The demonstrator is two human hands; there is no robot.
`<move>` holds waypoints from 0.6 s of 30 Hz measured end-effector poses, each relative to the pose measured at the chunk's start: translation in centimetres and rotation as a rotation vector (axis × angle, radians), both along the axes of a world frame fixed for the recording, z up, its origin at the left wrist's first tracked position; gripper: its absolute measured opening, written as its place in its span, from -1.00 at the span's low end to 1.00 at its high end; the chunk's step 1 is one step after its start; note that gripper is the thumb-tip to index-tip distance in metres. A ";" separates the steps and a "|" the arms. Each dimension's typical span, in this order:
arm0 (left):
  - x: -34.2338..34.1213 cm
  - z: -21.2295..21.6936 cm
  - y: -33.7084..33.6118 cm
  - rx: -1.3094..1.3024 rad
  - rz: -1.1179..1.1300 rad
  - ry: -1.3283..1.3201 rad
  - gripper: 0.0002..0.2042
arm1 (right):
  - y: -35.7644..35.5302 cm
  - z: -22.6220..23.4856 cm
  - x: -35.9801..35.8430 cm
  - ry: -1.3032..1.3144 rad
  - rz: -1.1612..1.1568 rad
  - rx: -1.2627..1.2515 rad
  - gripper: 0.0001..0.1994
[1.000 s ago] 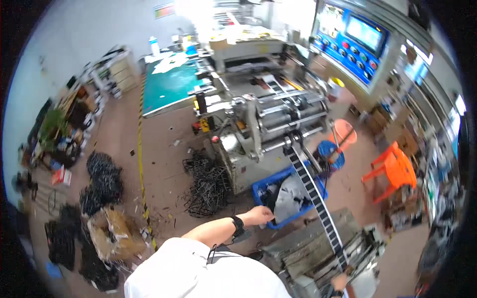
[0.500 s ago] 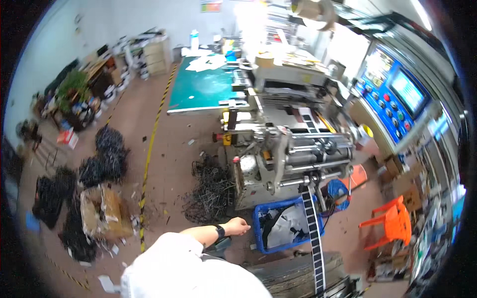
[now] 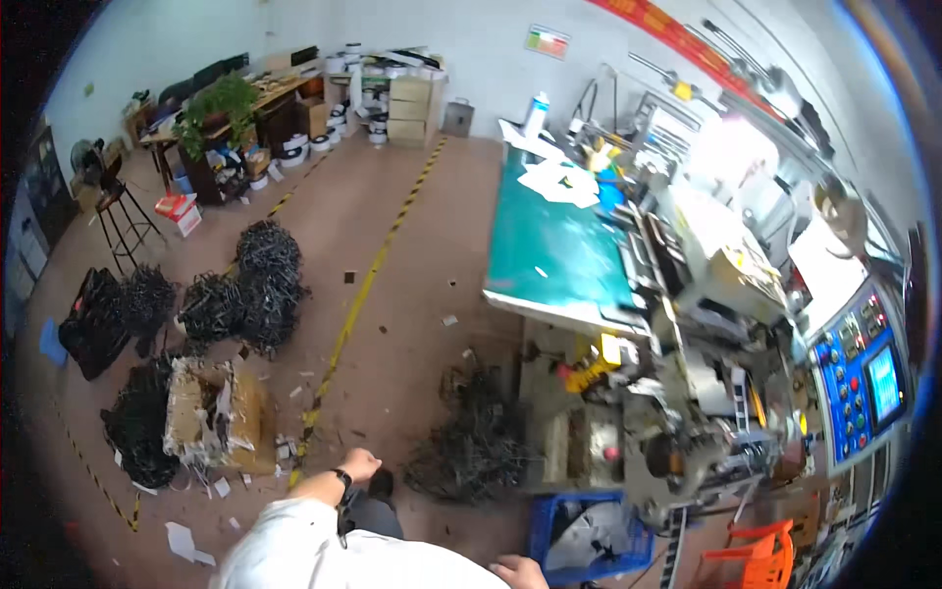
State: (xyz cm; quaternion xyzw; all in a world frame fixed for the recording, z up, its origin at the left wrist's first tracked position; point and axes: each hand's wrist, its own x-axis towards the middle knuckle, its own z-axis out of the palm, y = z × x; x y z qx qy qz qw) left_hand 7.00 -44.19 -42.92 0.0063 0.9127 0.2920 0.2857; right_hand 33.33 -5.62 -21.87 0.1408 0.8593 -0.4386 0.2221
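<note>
My left hand, with a dark watch at the wrist, hangs in front of me over the floor. Its fingers are curled in and nothing shows in them. A tangled heap of black strip waste lies on the floor to its right. At the lower edge appears my right hand, partly cut off and blurred, so its grip is unclear. Just right of it stands a blue crate holding white and black scraps. Neither hand touches any of these things.
A machine with a green table and a blue control panel fills the right. A torn carton and black waste heaps lie left of a yellow-black floor line. An orange stool stands lower right.
My view has turned left, so the machine and crate now sit farther right. My left hand has shifted left, away from the crate's side, and my right hand has come into sight.
</note>
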 end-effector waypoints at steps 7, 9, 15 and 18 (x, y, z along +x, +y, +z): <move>-3.0 2.4 -17.9 0.433 0.740 -0.123 -0.68 | -8.1 13.7 -29.5 0.220 0.301 -0.195 -0.60; -3.3 2.4 -21.2 0.392 0.812 -0.128 -0.75 | -9.9 18.9 -36.6 0.450 0.300 -0.233 -0.66; -9.9 4.5 -20.4 0.603 0.863 -0.305 -0.79 | -11.8 22.6 -53.3 0.762 0.306 -0.078 -0.72; -19.1 5.9 -20.5 0.695 0.831 -0.296 -0.77 | -11.6 23.5 -60.9 0.819 0.345 0.011 -0.66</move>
